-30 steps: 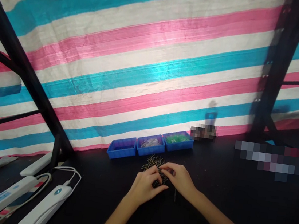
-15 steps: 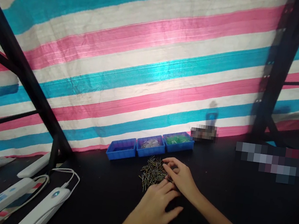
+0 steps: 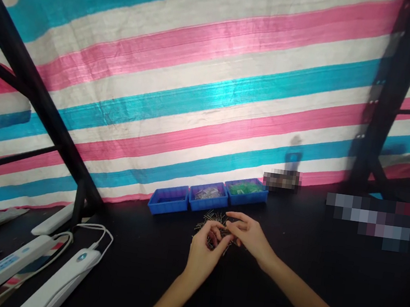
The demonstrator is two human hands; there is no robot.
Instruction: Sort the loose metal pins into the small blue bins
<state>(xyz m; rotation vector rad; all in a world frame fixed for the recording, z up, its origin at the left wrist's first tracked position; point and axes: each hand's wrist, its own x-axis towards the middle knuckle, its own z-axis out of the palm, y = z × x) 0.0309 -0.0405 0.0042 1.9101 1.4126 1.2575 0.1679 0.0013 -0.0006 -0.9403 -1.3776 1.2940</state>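
Right now your two hands meet over a small heap of thin metal pins (image 3: 215, 220) lying on the black counter (image 3: 288, 265); the heap sits just in front of the middle blue tray, and your fingers cover its near edge. Your left hand (image 3: 204, 248) comes up from below with its fingers curled inward, thumb and forefinger close together at the edge of the heap; whether they actually pinch a pin you cannot tell at this size. Your right hand (image 3: 249, 234) reaches in from the right, its fingers loosely spread, forefinger stretched toward the left above the pins; its fingertips lie just beside those of the left hand, and whether it holds anything is too small to tell.

Behind the heap stand three blue trays in a row against the striped tarpaulin (image 3: 199, 82): the left tray (image 3: 168, 200) looks bare inside, the middle tray (image 3: 208, 196) holds pale small parts, the right tray (image 3: 246, 191) holds green parts. Far to your left, well apart from the hands, white power strips (image 3: 59, 283) with their cables lie on the counter; black frame struts (image 3: 32, 85) cross the left side, and a black upright (image 3: 389, 97) stands at the right.
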